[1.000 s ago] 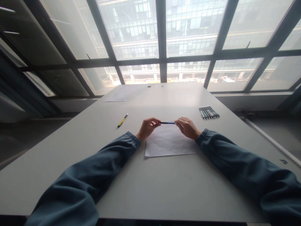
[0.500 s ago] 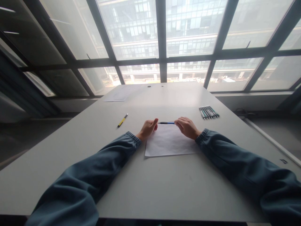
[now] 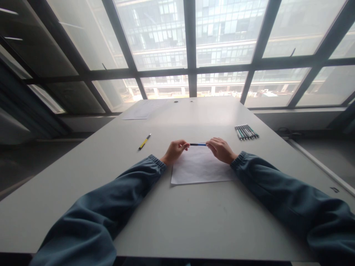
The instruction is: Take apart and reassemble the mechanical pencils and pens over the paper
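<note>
A slim pen (image 3: 198, 144), black toward the left and blue toward the right, is stretched level between my two hands. My left hand (image 3: 175, 149) pinches its black end between thumb and fingers, which cover the tip. At the blue end, my right hand (image 3: 221, 149) is closed on it with thumb below and fingers over the top. Under both hands lies a white sheet of paper (image 3: 203, 170); its right edge is partly hidden by my right hand and sleeve.
A yellow and black pen (image 3: 144, 142) lies left of my left hand. Several green, black and white pens (image 3: 246, 132) form a row at the right. More paper (image 3: 135, 112) lies at the far left of the white table (image 3: 210, 221). Windows stand beyond the far edge.
My left thumb has come down and my left fingers have closed over the pen's black end, whose tip showed before. My right hand stays in place.
</note>
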`<state>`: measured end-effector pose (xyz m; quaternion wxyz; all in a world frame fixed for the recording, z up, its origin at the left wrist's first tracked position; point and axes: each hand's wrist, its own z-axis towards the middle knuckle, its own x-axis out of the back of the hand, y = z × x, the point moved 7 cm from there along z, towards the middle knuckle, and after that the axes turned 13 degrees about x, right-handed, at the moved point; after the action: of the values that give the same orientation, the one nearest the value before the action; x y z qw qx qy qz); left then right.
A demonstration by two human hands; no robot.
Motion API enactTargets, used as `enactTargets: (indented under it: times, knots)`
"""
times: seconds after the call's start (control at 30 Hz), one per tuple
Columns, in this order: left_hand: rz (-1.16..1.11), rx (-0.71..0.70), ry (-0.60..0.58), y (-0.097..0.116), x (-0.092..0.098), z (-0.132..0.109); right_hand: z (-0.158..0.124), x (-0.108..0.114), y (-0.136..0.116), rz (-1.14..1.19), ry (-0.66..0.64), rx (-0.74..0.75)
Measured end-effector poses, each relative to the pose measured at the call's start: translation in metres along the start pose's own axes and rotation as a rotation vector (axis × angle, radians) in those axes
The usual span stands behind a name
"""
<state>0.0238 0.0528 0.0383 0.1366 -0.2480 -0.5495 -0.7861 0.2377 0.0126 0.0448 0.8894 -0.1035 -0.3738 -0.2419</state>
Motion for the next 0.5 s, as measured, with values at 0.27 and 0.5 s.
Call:
enactTargets:
  times: [0.27,0.5]
  knots:
    - [-0.034,-0.047,0.073,0.0012,0.0022,-0.0013,-0.0003,0.0002,0.0002,0.001,0.002,-0.012]
    - [-0.040,-0.057,0.027,0.0014,-0.0004,0.0002,0.0002,0.0001,0.0006,0.010,-0.001,-0.025]
